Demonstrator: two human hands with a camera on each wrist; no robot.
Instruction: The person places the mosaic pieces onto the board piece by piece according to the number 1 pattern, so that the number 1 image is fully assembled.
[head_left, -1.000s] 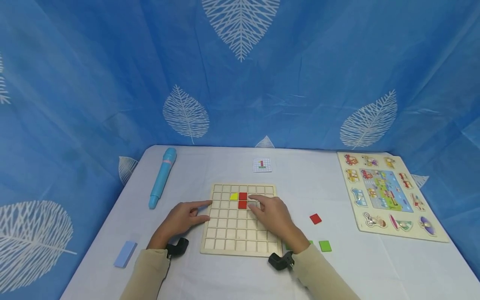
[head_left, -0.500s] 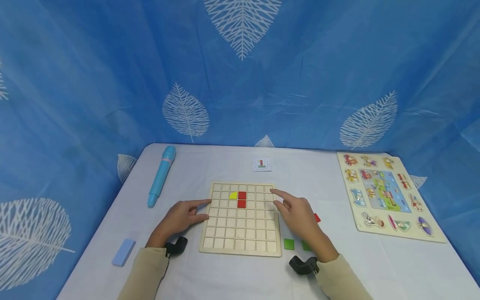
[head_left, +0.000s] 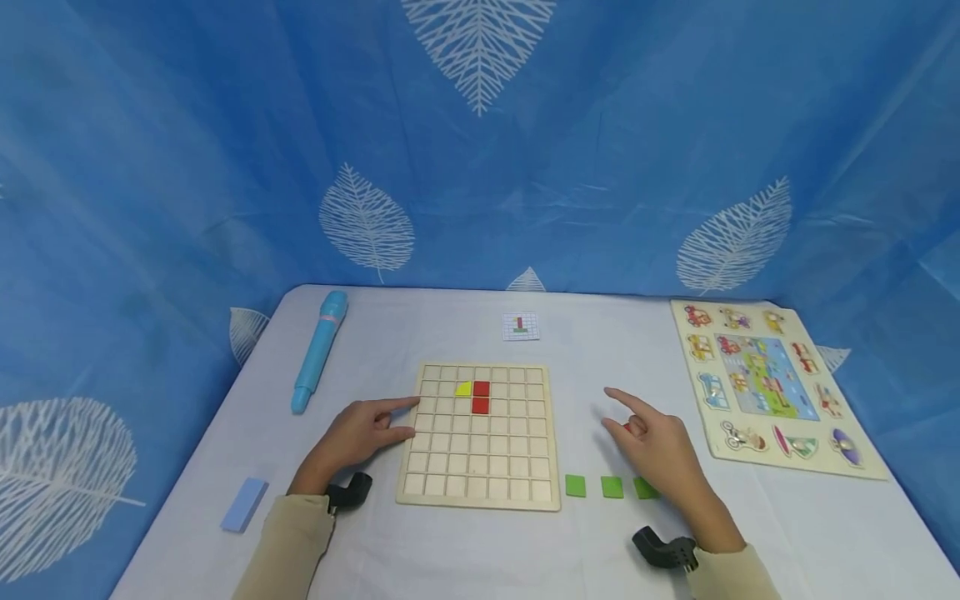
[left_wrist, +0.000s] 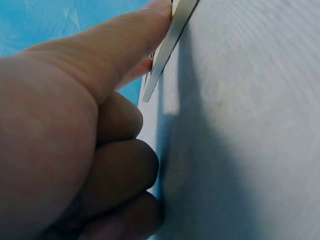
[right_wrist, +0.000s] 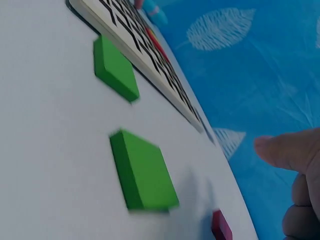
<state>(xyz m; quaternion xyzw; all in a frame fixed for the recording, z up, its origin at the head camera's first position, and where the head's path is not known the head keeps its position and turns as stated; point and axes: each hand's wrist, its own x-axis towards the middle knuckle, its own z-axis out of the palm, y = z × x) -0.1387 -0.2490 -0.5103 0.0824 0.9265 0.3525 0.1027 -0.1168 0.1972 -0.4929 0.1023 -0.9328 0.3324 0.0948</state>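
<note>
A wooden grid board (head_left: 480,450) lies mid-table, with a yellow tile (head_left: 463,389) that has a slanted corner and two square red tiles (head_left: 481,406) in its cells. At the board's left edge, my left hand (head_left: 358,432) touches with straight index finger and thumb; its other fingers curl under, as the left wrist view shows. My right hand (head_left: 660,450) is over the table right of the board, index finger and thumb spread with nothing between them. Beneath it a loose red tile (right_wrist: 221,226) is partly hidden in the head view. Several green tiles (head_left: 575,486) lie near that hand.
A small card (head_left: 521,326) printed with a coloured grid pattern lies behind the board. To the left are a blue toy microphone (head_left: 319,352) and a light blue block (head_left: 244,505). A wooden vehicle puzzle (head_left: 776,387) fills the right back corner. A blue curtain (head_left: 480,192) hangs behind.
My right hand has moved right, from beside the red tiles on the board to over the loose red tile. My left hand stays at the board's edge.
</note>
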